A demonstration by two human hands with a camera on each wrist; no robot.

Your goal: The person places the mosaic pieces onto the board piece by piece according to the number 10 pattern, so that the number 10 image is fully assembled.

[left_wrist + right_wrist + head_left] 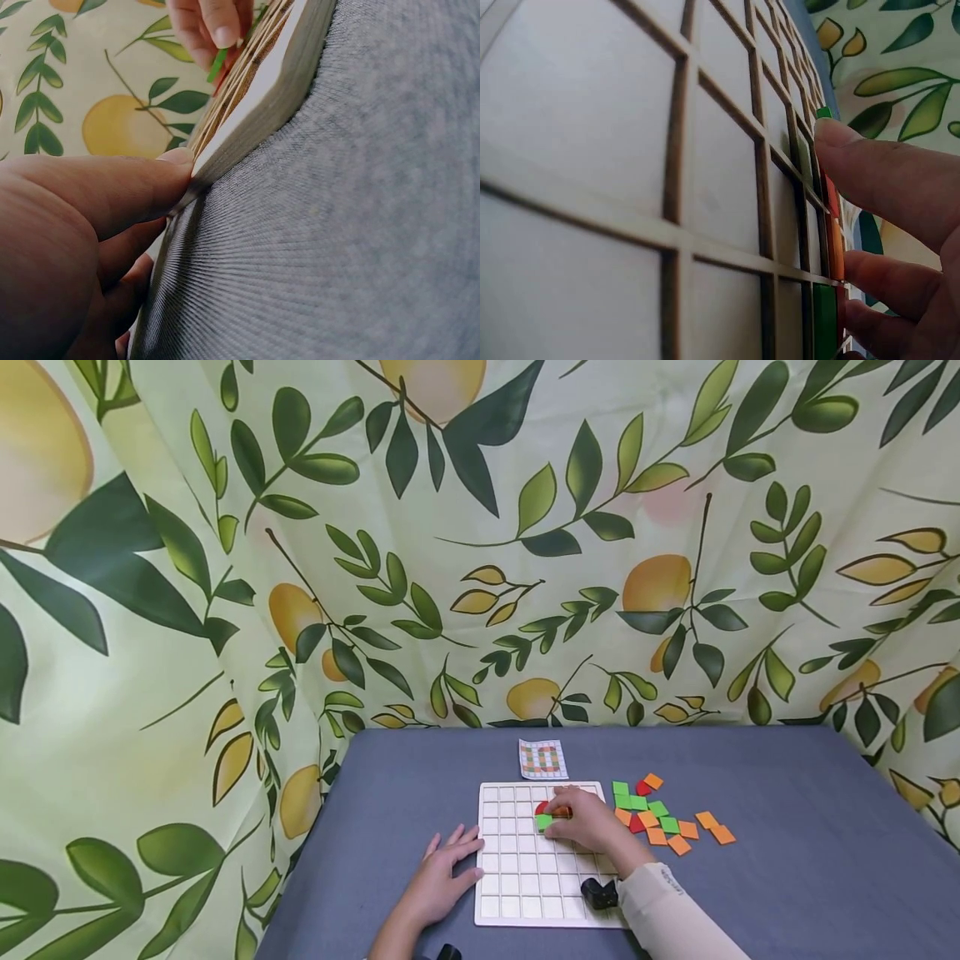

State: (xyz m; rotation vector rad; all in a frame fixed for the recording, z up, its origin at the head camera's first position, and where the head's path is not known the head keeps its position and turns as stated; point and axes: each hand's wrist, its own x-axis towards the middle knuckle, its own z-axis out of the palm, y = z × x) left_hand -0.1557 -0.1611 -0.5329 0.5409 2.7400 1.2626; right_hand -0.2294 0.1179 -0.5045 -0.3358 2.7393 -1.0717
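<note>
Right hand (588, 822) pinched a green tile (544, 821) over the grid board (525, 893), upper middle cells, beside red and orange tiles already set. Tile tilted on edge, long axis along the board's row. Left hand (442, 877) lay flat, fingers relaxed, touching the board's left edge. Loose tiles (660, 818) right of board; pattern card (542, 758) behind it.

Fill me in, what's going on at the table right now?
A person is working on a white grid board on a grey table. The right hand is pinching a green tile over a cell near the board's far side, beside red and orange tiles. The left hand rests flat against the board's left edge. Loose tiles lie to the right, and a pattern card beyond the board.
</note>
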